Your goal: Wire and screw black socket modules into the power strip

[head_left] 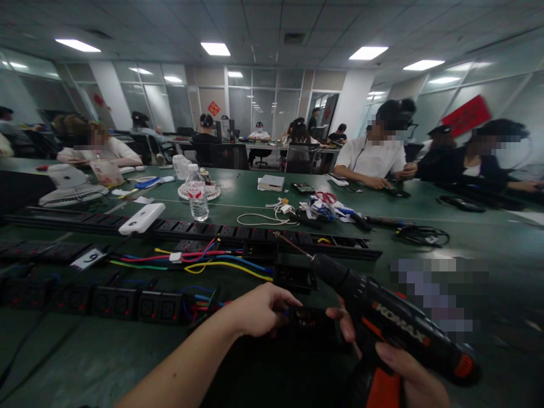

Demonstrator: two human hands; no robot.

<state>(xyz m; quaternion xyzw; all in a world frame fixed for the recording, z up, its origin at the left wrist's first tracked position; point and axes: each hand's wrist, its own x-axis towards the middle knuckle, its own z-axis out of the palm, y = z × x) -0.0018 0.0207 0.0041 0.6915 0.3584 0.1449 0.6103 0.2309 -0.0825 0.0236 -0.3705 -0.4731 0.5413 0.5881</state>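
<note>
The right hand (pixel 419 379) gripped a black-and-orange drill (pixel 382 309); the left hand (pixel 260 310) curled, hold unclear, at a shadowed black plastic housing (pixel 312 326) near coloured wires (pixel 199 255).

- Left hand (pixel 263 309): bare, slender fingers
- Left forearm (pixel 195 351): uncovered, smooth, narrowing towards the wrist, marked by one small round spot (pixel 174 374)
- Right hand (pixel 414 377): bare, rounded fingertips, partly hidden

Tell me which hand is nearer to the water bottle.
Left. The left hand is at the black housing, with the water bottle beyond it and to its left; the right hand, around the drill, is farther off to the right.
</note>
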